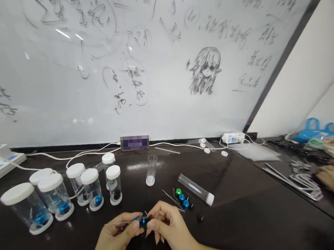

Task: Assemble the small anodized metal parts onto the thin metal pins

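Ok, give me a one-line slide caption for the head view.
Left hand and right hand pinch a small blue metal part over a dark table, beside white-capped clear plastic jars.

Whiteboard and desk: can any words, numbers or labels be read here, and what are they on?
Nothing reads cleanly.
Whiteboard: handwritten scribbles, too smeared to read, beside a cartoon drawing.
Small sign below it: blurred out.
White charger: blue label, too small to read.
Power strip: blue patches, too small to read.
Blue part being held: no marking visible.
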Available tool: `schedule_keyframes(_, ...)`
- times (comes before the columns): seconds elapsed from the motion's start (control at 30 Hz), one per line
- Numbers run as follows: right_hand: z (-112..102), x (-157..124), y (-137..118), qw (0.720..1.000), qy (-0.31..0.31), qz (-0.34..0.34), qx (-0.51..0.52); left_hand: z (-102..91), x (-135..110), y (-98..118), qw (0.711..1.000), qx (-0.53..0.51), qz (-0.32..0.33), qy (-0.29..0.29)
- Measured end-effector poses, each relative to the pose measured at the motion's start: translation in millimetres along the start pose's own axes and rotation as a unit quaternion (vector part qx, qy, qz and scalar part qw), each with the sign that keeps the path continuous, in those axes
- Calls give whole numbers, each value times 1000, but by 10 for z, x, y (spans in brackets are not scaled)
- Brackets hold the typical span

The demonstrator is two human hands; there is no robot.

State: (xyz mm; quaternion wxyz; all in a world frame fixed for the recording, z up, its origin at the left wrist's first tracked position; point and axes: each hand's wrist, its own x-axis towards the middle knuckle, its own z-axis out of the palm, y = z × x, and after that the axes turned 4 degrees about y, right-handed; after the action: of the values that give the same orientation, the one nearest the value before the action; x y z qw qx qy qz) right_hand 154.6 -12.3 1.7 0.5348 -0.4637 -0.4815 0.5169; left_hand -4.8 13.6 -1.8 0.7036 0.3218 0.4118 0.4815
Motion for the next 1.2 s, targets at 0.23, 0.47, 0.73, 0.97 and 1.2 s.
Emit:
schedule_keyframes(0.23, -19, -1, 41, 1000, -22, -9, -10, -11, -16, 18, 1000, 2, 5, -2)
schedule_keyframes(0.47, -26, -24, 72, 998, -36, -23, -41, -44, 8, -28, 1000, 0, 9, -20)
schedule_keyframes(0.73, -4, -29, -28, 999, -25, -14, -18, -45, 23, -24, 999, -11, 10, -31)
schedule_keyframes(0.97, 9, -56, -65, 999, -3, -24, -22, -58, 10, -18, 999, -25, -1, -26)
schedule_keyframes(1.2, 1, -54, -62, 998, 10, -29, -49, -54, 13, -15, 999, -24, -5, -32)
